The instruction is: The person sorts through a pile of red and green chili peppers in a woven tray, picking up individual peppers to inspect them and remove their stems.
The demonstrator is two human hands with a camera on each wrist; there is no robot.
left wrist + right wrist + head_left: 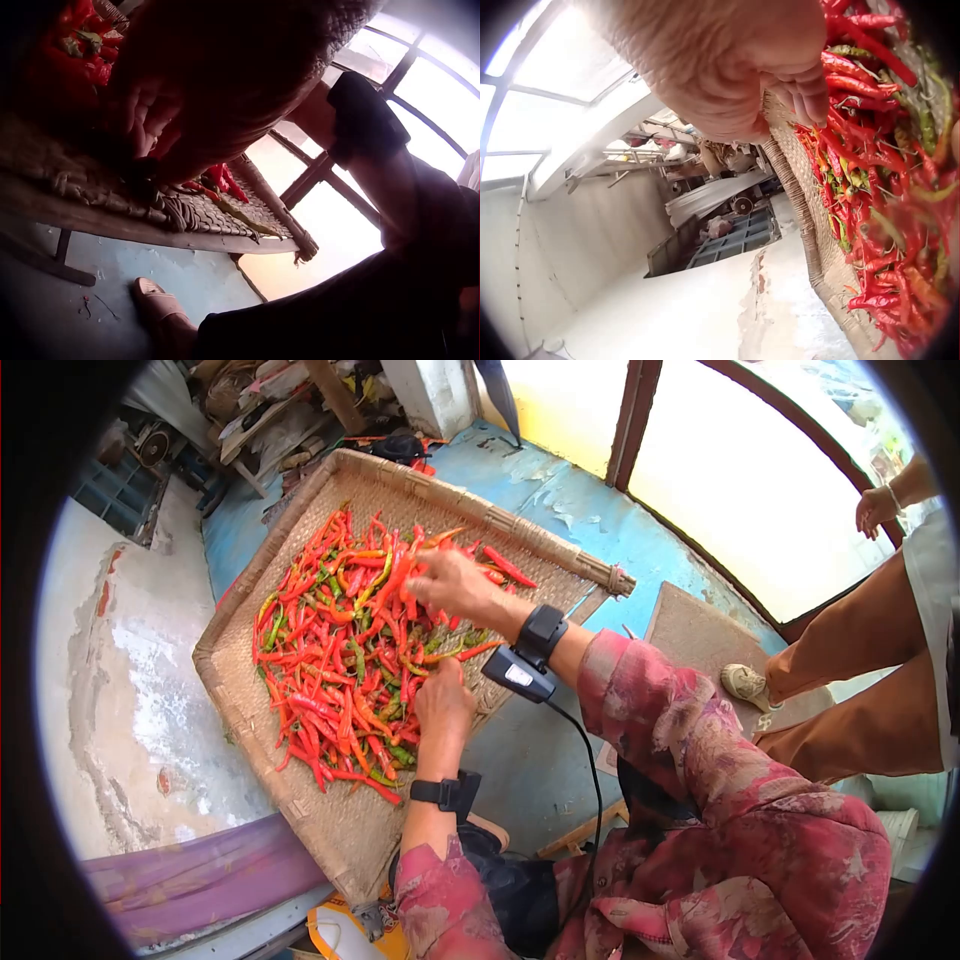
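Note:
A large heap of red chili peppers (340, 660), with some green and orange ones mixed in, lies on a woven tray (300, 800). Over the heap's right part reaches my right hand (455, 585), fingers loosely bent; its fingertips overlap a bright red pepper in the head view. The right wrist view shows these fingers (810, 94) beside the peppers. My left hand (445, 705) is at the tray's near side, fingers curled in at the heap's edge. In the left wrist view the left hand (157, 124) is dark, and I cannot tell what its fingertips hold.
Another person (850, 650) in brown trousers stands at the right, by a mat (700, 630). A plastered wall (150, 690) runs along the left, with a purple cloth (210, 880) below it. Clutter (260, 410) is piled behind the tray. A cable (597, 800) hangs from my right wrist.

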